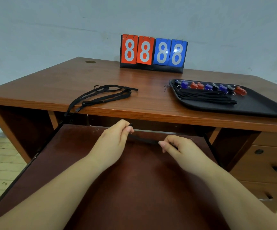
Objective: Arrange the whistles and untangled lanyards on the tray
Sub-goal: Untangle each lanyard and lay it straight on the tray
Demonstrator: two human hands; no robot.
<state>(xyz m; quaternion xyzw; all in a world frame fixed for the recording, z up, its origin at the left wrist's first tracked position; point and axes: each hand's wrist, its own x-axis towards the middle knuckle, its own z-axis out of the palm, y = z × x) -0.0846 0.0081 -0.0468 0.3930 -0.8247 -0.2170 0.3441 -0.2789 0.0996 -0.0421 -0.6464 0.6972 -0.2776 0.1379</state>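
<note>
A black tray [258,107] lies on the right of the desk. Along its far side runs a row of several blue, red and black whistles [209,86], with a bundle of straightened black lanyards [205,97] in front of them. A loose tangle of black lanyards [104,96] lies on the desk's left, one end hanging over the front edge. Below the desk edge, my left hand [112,141] and my right hand [180,150] each pinch one end of a black lanyard [144,139] stretched between them over the pulled-out shelf.
A flip scoreboard [153,53] showing 8s in red and blue stands at the back of the wooden desk [151,83]. The pulled-out keyboard shelf [134,188] is under my arms. Drawers [273,163] are at the lower right.
</note>
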